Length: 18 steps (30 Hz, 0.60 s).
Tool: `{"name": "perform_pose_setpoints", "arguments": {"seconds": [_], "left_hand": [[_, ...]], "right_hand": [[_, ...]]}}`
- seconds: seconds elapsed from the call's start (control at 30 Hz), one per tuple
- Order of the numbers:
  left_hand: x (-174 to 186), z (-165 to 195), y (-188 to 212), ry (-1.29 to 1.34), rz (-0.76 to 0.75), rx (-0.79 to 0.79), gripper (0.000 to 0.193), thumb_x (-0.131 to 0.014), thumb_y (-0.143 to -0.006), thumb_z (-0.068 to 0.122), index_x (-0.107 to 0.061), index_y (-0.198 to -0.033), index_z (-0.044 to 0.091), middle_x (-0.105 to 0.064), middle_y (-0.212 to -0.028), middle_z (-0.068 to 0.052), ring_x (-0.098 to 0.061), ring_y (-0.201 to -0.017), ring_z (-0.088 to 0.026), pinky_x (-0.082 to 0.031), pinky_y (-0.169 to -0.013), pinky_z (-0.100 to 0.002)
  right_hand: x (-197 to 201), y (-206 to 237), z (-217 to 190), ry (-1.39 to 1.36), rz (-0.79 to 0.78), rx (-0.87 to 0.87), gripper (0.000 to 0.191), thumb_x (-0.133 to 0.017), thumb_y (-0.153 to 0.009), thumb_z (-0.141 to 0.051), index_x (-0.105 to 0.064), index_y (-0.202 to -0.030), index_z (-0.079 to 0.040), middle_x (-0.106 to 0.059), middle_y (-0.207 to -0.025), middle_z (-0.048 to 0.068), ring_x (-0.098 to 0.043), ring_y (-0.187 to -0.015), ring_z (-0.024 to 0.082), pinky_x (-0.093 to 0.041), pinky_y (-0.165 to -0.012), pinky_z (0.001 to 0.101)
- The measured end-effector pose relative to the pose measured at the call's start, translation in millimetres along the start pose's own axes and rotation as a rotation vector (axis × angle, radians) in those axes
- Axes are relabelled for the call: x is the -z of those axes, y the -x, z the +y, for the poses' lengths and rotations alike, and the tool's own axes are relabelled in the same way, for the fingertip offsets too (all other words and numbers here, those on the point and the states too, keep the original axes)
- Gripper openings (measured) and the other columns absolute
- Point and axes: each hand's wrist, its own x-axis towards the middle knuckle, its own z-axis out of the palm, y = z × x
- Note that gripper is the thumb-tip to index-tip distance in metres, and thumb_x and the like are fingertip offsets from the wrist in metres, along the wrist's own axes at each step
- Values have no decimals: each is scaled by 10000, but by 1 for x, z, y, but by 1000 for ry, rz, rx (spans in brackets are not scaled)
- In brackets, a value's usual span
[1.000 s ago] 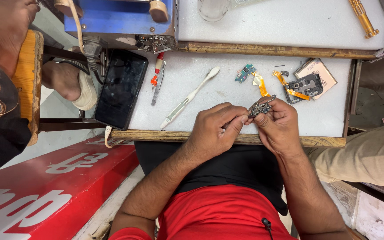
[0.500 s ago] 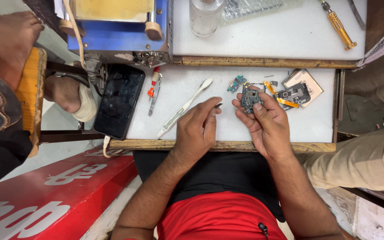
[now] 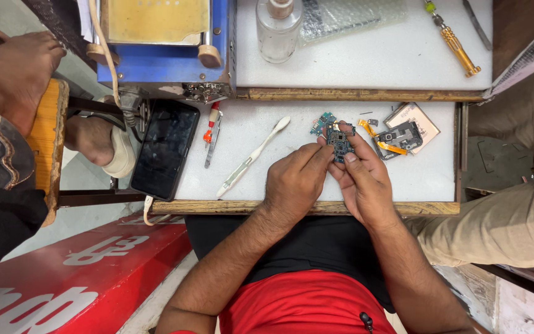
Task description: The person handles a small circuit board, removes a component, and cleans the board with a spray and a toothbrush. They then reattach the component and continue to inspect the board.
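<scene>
- Circuit board (image 3: 340, 143), small and dark blue, sits pinched between both hands above the tabletop (image 3: 428, 176), toward its right half.
- Right hand (image 3: 366, 185) cradles it in a narrow grip; left hand (image 3: 293, 185) fingertips pinch its left edge.
- Disassembly looks well along: loose connector piece (image 3: 323, 122), orange-ribboned camera module (image 3: 398, 137) lie beside.
- White spudger (image 3: 252, 158), black phone (image 3: 167, 148) rest leftward.
- Red sign with white lettering (image 3: 81, 278) lies below the near-left edge.
</scene>
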Motion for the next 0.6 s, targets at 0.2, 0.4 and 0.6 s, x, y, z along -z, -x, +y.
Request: {"name": "perform_pose_setpoints", "arguments": {"seconds": [0.2, 0.4, 0.6], "left_hand": [[-2, 0, -1, -41, 35, -24, 194, -759, -917, 36, -709, -1103, 13, -700, -1016, -92, -735, -848, -208, -603, -688, -306], [3, 1, 1, 90, 36, 109, 157, -767, -910, 68, -710, -1053, 38, -710, -1018, -88, -723, -805, -238, -596, -687, -346], [8, -13, -5, 55, 23, 216, 135, -747, -932, 91, -709, -1061, 71, -721, -1024, -62, -740, -841, -259, -605, -717, -349]], "right_hand": [[-2, -2, 0, 18, -20, 11, 591, -459, -1089, -130, -263, -1618, 46, -512, -1514, 240, -520, -1412, 294, -427, -1206, 430], [-4, 0, 1, -29, 105, 101, 540, -416, -1096, -98, -280, -1605, 23, -524, -1478, 236, -566, -1392, 310, -474, -1176, 430], [-10, 4, -2, -13, 286, 302, 497, -348, -1099, -51, -320, -1595, -23, -519, -1506, 191, -598, -1342, 318, -537, -1136, 421]]}}
